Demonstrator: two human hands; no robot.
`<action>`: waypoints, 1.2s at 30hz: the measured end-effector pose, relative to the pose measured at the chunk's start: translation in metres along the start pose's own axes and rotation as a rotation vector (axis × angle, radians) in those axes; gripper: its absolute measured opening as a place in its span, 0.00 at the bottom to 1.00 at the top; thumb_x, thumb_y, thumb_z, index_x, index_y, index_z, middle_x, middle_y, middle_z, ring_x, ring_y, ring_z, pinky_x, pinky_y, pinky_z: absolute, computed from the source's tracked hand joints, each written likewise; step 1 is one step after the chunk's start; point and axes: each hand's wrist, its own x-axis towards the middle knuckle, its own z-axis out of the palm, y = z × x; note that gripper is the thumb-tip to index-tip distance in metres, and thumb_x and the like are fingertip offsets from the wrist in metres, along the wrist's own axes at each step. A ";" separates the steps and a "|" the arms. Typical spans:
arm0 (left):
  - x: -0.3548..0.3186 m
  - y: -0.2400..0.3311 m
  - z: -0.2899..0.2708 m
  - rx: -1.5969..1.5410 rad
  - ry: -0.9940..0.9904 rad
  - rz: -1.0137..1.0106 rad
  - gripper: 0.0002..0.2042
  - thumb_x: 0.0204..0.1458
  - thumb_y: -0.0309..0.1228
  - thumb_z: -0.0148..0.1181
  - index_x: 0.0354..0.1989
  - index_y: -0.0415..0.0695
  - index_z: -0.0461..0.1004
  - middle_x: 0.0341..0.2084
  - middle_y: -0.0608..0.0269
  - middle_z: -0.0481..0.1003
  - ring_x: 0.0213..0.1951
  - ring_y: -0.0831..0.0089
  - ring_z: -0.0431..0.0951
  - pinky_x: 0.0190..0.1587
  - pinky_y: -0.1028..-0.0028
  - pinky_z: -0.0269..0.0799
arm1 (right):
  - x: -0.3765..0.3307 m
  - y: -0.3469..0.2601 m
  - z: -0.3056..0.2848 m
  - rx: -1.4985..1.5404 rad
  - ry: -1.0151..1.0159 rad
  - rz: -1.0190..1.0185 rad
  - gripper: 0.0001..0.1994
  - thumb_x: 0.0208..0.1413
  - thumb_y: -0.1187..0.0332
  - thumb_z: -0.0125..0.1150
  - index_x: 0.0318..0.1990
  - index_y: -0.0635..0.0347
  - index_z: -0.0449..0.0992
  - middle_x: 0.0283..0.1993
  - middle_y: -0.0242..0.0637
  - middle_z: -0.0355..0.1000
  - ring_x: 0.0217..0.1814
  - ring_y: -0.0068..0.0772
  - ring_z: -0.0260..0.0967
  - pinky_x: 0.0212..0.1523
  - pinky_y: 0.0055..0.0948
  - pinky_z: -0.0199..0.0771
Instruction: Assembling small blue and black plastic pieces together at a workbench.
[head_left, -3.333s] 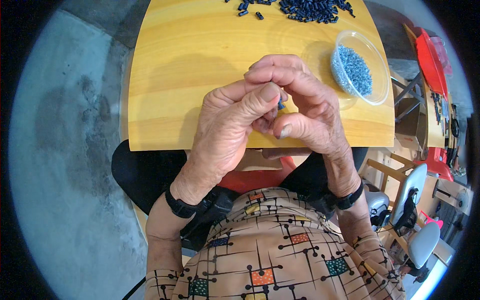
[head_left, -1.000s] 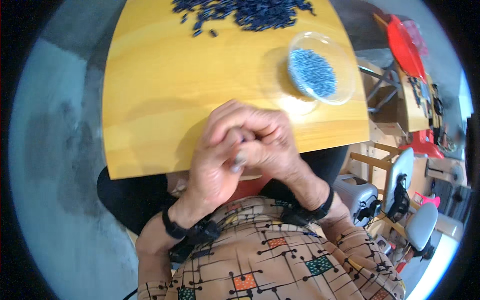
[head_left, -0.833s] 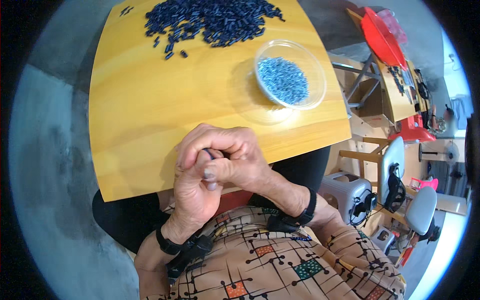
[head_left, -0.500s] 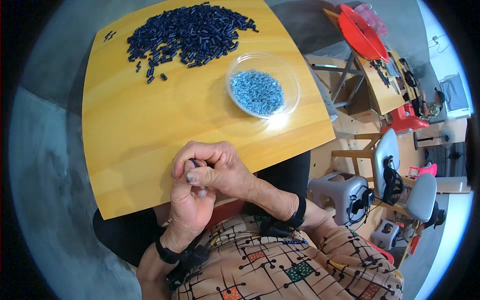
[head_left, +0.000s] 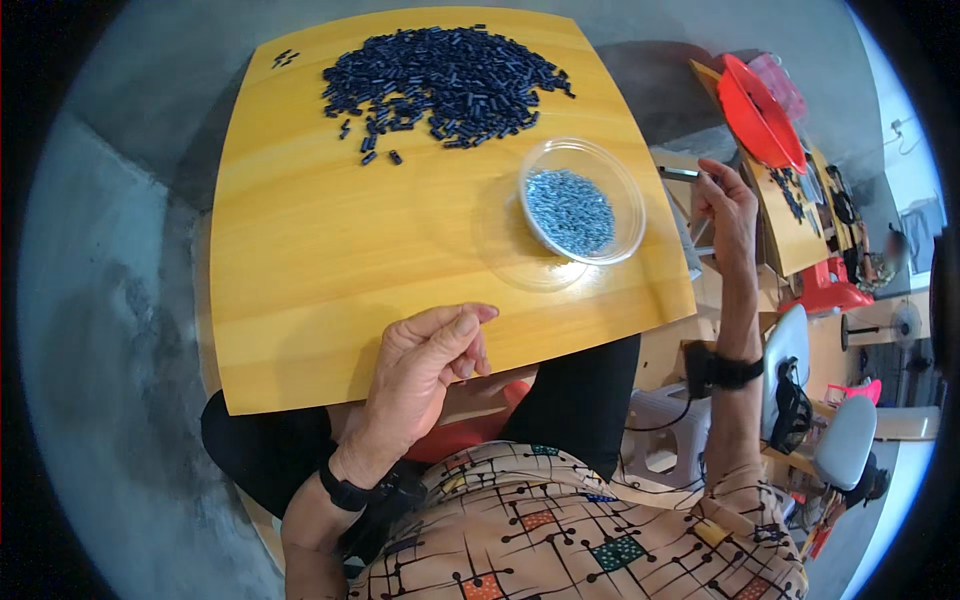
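Note:
Over the near edge of the table, my left hand (head_left: 425, 370) is closed, its thumb pressed against the bent index finger. Whatever may be inside it is hidden. My right hand (head_left: 732, 215) is stretched out past the table's right edge, fingers bent and thumb near the index finger; I cannot make out anything in its grip. Between the hands and the far side stands a clear round plastic tub (head_left: 632, 222) holding many small blue-silver metal pieces (head_left: 570, 212). Farther back lies a heap of short dark blue cylinders (head_left: 440, 80).
The yellow wooden tabletop (head_left: 350, 260) carries a few small dark pieces (head_left: 285, 58) at its far left corner. At right are a red basin (head_left: 755, 110) on another table, a grey plastic stool (head_left: 665, 440) and a light-blue padded chair (head_left: 790, 350). A cable hangs from my right wrist band.
My hands were together, with a bit of something dark blue between them. My right hand has parted and moved far right, past the table edge. The view has shifted, so the table sits farther right.

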 end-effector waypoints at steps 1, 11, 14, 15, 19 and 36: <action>0.001 0.001 -0.003 0.006 0.037 0.026 0.12 0.54 0.33 0.54 0.40 0.36 0.74 0.20 0.68 0.70 0.23 0.82 0.66 0.32 0.81 0.68 | 0.013 0.018 -0.002 0.011 -0.016 -0.001 0.16 0.50 0.71 0.57 0.47 0.69 0.70 0.28 0.33 0.68 0.22 0.18 0.65 0.24 0.17 0.66; 0.013 0.015 -0.021 0.015 0.154 0.141 0.10 0.53 0.29 0.55 0.40 0.38 0.75 0.24 0.66 0.72 0.25 0.83 0.67 0.34 0.79 0.70 | -0.034 -0.044 0.049 -0.385 0.013 -0.336 0.18 0.44 0.75 0.61 0.46 0.61 0.73 0.32 0.37 0.73 0.33 0.29 0.70 0.36 0.23 0.69; 0.015 0.018 -0.022 -0.002 0.158 0.132 0.10 0.53 0.29 0.55 0.41 0.38 0.74 0.25 0.65 0.73 0.25 0.83 0.69 0.35 0.78 0.70 | -0.087 -0.082 0.091 -0.595 -0.222 -0.804 0.17 0.37 0.75 0.64 0.40 0.59 0.75 0.37 0.35 0.72 0.39 0.33 0.69 0.41 0.28 0.69; 0.016 0.018 -0.023 -0.003 0.158 0.131 0.10 0.53 0.29 0.55 0.41 0.38 0.74 0.25 0.65 0.73 0.25 0.83 0.69 0.35 0.78 0.70 | -0.094 -0.083 0.106 -0.642 -0.304 -0.863 0.16 0.37 0.75 0.63 0.39 0.59 0.76 0.37 0.35 0.72 0.40 0.35 0.69 0.42 0.30 0.68; 0.018 0.014 -0.025 -0.026 0.118 0.120 0.10 0.53 0.29 0.56 0.40 0.38 0.74 0.25 0.64 0.73 0.24 0.83 0.69 0.35 0.78 0.70 | -0.086 -0.054 0.120 -0.692 -0.366 -0.914 0.14 0.40 0.77 0.60 0.38 0.59 0.75 0.39 0.38 0.72 0.41 0.39 0.69 0.41 0.34 0.68; 0.018 0.017 -0.023 -0.019 0.109 0.104 0.10 0.52 0.28 0.55 0.41 0.36 0.74 0.24 0.65 0.73 0.24 0.82 0.68 0.33 0.79 0.69 | -0.062 -0.085 0.196 -0.392 -0.357 -0.817 0.26 0.39 0.74 0.65 0.51 0.62 0.67 0.53 0.46 0.64 0.55 0.49 0.61 0.54 0.37 0.63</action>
